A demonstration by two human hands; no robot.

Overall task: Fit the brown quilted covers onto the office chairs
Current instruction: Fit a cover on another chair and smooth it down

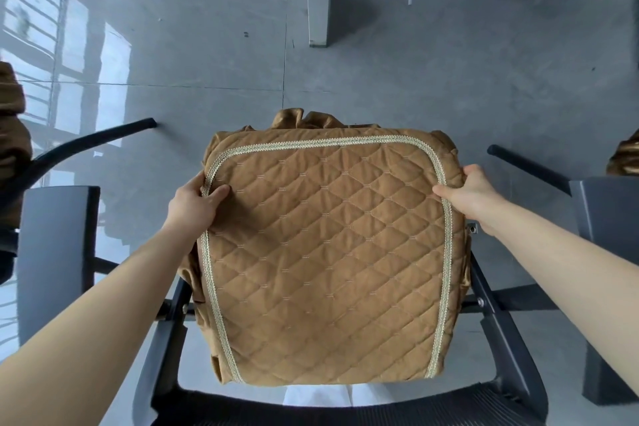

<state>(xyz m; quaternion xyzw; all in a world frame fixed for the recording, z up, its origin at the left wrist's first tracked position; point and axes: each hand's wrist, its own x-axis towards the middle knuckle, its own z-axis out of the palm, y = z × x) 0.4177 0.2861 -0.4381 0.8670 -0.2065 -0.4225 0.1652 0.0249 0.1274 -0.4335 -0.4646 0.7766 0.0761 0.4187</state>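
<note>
Both hands, left (193, 204) and right (473, 194), pinched the brown quilted cover's (328, 252) side edges over the office chair (498, 332); bare floor (207, 62) lay beyond.

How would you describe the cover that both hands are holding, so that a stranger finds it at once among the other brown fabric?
Start at the black office chair in the middle. The brown quilted cover lies over its seat, gripped at its side edges by the left hand and the right hand. Only it shows diamond stitching and a pale braid border.
</note>
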